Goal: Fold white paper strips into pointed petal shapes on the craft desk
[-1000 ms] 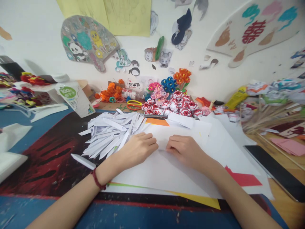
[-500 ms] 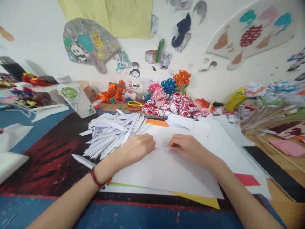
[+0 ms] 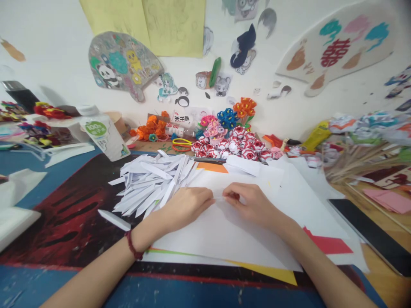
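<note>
My left hand [image 3: 189, 205] and my right hand [image 3: 248, 203] face each other above a large white sheet of paper [image 3: 224, 239]. Both are closed in a pinch, and a thin strip of white paper [image 3: 219, 198] spans the small gap between the fingertips. Most of that strip is hidden by my fingers. Just beyond my left hand lies a heap of folded white paper strips [image 3: 147, 179]. One folded strip [image 3: 114, 219] lies apart from the heap, near the bracelet on my left wrist.
Red-and-white paper flowers [image 3: 234, 145] are piled at the back. A white bottle [image 3: 104, 134] leans at the left rear. At right lie a black phone [image 3: 369, 235], pink paper [image 3: 388, 200] and thin sticks [image 3: 340, 160]. Red paper [image 3: 330, 244] sits by my right forearm.
My hands have drawn closer together, and the strip between the fingertips is now raised a little off the sheet. The view has tilted slightly upward.
</note>
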Motion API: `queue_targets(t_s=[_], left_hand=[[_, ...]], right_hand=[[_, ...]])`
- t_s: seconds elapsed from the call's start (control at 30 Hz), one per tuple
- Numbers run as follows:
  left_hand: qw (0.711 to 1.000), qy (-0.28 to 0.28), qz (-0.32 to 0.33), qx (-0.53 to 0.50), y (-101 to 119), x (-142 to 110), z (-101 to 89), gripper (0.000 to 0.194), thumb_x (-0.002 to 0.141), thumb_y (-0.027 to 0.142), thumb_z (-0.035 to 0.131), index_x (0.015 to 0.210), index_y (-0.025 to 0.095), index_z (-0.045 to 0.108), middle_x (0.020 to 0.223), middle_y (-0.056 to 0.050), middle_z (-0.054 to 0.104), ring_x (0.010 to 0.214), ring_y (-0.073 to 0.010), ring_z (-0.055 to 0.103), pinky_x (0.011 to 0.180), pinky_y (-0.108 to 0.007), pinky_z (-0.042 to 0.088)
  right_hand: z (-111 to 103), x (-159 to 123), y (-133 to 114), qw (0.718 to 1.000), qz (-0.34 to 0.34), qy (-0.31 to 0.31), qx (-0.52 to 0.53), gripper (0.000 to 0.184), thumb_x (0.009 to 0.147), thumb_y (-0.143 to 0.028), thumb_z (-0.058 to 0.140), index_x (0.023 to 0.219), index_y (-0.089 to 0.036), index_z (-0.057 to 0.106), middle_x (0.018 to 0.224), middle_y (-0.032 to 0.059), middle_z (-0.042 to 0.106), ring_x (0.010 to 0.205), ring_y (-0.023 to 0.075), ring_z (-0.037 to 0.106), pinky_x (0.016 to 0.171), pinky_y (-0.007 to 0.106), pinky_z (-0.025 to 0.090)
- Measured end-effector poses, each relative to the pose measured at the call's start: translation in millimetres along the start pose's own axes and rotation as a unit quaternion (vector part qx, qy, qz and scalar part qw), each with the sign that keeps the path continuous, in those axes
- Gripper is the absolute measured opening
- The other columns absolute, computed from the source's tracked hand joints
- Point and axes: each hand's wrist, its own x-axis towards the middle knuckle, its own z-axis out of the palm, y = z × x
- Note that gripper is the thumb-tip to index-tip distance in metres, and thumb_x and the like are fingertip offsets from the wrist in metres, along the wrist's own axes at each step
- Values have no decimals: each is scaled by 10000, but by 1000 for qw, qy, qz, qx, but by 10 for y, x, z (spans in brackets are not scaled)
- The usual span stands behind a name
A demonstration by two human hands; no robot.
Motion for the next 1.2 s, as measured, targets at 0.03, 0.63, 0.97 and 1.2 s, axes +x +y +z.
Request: queue_targets(t_s=[0.03, 0.63, 0.97, 1.2], left_hand=[[1000, 2, -3, -9, 14, 0, 21, 290, 980, 330, 349, 851, 171, 555, 777, -17, 623, 716, -156, 591, 627, -251, 380], [986, 53, 42, -153, 68, 6, -14, 239, 944, 245, 441, 788, 151, 596, 695, -2, 596, 622, -99, 490, 597, -221, 329], [989, 48, 15, -137, 10, 2, -61, 320, 943, 289, 447, 671, 147, 538, 574, 28, 507, 522, -72, 428, 543, -211, 298], [991, 72, 11, -111, 1, -16, -122, 327, 940, 286, 446, 655, 148, 527, 538, 39, 464, 498, -70, 414, 527, -202, 292]], right_hand=[[21, 1, -19, 1000, 2, 2, 10, 66, 849, -135, 565, 830, -178, 612, 758, -18, 623, 657, 106, 532, 643, 219, 395], [30, -22, -15, 995, 24, 15, 97, 184, 788, -85, 605, 632, -134, 690, 492, -12, 612, 424, 76, 534, 470, 175, 397], [-83, -5, 83, 993, 32, 1, 116, 243, 821, -85, 504, 683, -131, 698, 514, 0, 621, 407, 88, 546, 460, 194, 442], [-161, -12, 160, 990, 74, 31, 115, 197, 785, -130, 555, 622, -142, 665, 510, 6, 618, 406, 116, 563, 438, 221, 444]])
